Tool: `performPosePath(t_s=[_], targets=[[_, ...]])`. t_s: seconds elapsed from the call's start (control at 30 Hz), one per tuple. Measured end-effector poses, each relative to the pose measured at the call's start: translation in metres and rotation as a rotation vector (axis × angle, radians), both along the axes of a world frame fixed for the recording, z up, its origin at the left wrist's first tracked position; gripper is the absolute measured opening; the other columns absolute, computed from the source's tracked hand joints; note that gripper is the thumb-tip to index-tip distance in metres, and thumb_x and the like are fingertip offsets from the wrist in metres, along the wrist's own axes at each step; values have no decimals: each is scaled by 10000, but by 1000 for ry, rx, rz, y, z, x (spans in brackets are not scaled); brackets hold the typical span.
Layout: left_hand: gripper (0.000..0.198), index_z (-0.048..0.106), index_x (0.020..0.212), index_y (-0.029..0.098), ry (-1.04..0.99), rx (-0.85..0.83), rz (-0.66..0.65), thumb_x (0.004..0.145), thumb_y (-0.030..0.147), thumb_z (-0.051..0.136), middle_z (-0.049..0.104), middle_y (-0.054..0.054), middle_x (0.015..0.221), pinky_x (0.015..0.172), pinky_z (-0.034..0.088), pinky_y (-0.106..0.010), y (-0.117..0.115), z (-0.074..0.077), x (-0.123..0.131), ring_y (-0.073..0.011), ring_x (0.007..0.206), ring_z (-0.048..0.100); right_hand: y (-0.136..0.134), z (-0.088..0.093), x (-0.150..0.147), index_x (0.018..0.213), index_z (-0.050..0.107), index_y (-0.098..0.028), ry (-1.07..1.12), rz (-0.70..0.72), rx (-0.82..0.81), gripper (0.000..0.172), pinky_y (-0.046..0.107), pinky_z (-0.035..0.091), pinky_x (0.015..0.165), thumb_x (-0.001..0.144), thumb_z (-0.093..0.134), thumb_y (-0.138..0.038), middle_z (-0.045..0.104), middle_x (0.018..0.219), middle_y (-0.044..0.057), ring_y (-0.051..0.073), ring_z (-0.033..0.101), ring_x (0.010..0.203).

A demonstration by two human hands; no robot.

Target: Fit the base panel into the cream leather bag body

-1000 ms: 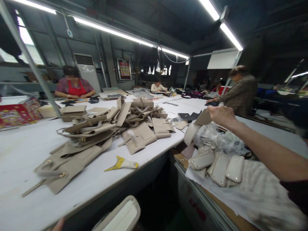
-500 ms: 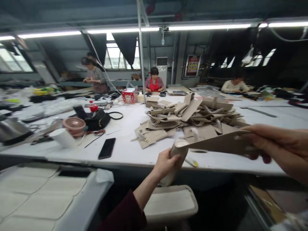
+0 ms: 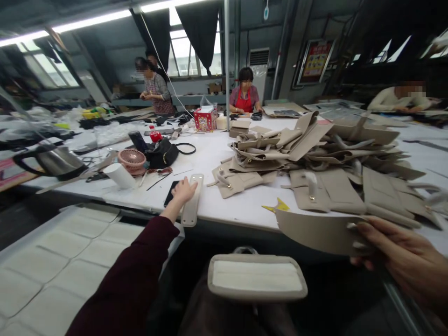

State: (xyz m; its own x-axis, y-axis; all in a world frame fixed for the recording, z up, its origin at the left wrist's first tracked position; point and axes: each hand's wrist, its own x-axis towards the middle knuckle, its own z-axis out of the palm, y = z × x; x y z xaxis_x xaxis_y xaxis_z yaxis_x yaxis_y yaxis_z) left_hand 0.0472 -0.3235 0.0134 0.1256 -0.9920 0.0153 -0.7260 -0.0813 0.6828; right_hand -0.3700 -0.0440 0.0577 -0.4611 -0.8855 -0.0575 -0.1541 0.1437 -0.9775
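My left hand (image 3: 184, 190) is at the table's front edge beside a black phone (image 3: 171, 193), its fingers closed at the left edge of a pale strip (image 3: 191, 209) with metal studs at its ends. On the right, my right hand (image 3: 395, 245) pinches the end of a taupe curved flap (image 3: 317, 231), which stretches leftward over the table edge. Below, a boxy beige bag piece (image 3: 257, 277) with a white inside rests on my lap. Taupe bag parts (image 3: 280, 144) with wrapped handles lie heaped beyond the flap.
A yellow pointed object (image 3: 277, 205) lies near the flap's tip. To the left are a white roll (image 3: 119, 176), a pink fan (image 3: 132, 159), a black bag (image 3: 163, 154) and a kettle (image 3: 52, 161). Pale panels (image 3: 63, 261) fill the lower left. Several people work farther back.
My left hand has moved left and down to the table beside the phone, bringing the pale strip away from the flap. My right hand still holds the flap, now lower. The view has turned.
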Motion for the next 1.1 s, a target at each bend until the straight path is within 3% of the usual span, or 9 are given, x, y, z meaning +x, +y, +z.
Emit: performPosePath(t_s=[0.07, 0.1, 0.2, 0.3, 0.4, 0.53, 0.73, 0.93, 1.1], targets=[[713, 274, 1444, -7, -24, -23, -61, 895, 357, 549, 128, -272, 1562, 1140, -3, -566, 9, 6, -6, -398, 1451, 54, 2, 7, 16, 903, 641, -232, -139, 90, 13, 489, 236, 465, 320, 608, 797, -589, 654, 734, 30, 190, 627, 453], [704, 290, 1454, 35, -25, -27, -124, 905, 398, 539, 163, -224, 1571, 1158, 9, -524, 19, 8, -12, -368, 1455, 82, 2, 10, 22, 885, 635, -230, -189, 116, 9, 459, 226, 461, 321, 621, 800, -568, 642, 714, 19, 181, 624, 451], [613, 414, 1423, 170, 165, 87, -391, 956, 562, 349, 479, -117, 1436, 1085, 328, -389, 73, 13, -32, -276, 1285, 473, 7, 6, 33, 841, 618, -214, -294, 135, 18, 382, 219, 453, 324, 679, 783, -518, 610, 643, 2, 174, 612, 443], [816, 378, 1446, 178, 756, 490, -571, 862, 747, 341, 560, -168, 1329, 912, 475, -406, 145, 11, -38, -302, 1087, 615, 16, -17, 43, 871, 607, -200, -408, 171, 85, 332, 216, 450, 340, 759, 729, -488, 616, 661, 12, 166, 610, 460], [646, 531, 1314, 198, 847, 646, -443, 800, 569, 656, 670, -113, 1106, 781, 493, -287, 208, 0, -32, -230, 934, 648, 26, -51, 55, 907, 603, -184, -507, 231, 198, 329, 201, 439, 347, 812, 679, -490, 602, 671, 8, 145, 600, 458], [394, 655, 994, 168, 1054, 741, -151, 712, 408, 791, 685, -60, 948, 691, 480, -220, 259, -20, -26, -148, 776, 616, 41, -89, 70, 935, 613, -166, -570, 237, 337, 346, 190, 458, 368, 838, 650, -496, 599, 700, 10, 129, 608, 476], [408, 680, 889, 155, 1001, 660, 153, 654, 462, 810, 697, -62, 895, 744, 498, -256, 283, -36, -29, -172, 792, 612, 51, -112, 82, 832, 599, -156, -560, 179, 379, 391, 208, 499, 399, 800, 674, -538, 571, 717, 0, 135, 627, 512], [451, 677, 903, 180, 403, 420, -36, 748, 604, 662, 628, -9, 676, 520, 402, -203, 270, -38, -22, -128, 575, 511, 42, -120, 75, 769, 554, -164, -267, 195, 396, 454, 188, 397, 347, 788, 639, -610, 540, 598, -27, 122, 577, 427], [486, 642, 757, 147, 450, 470, -14, 726, 632, 664, 567, 4, 587, 427, 328, -192, 251, -40, -25, -83, 450, 417, 28, -118, 69, 732, 569, -166, -159, 177, 391, 467, 171, 281, 358, 786, 626, -626, 506, 560, -34, 64, 451, 403]])
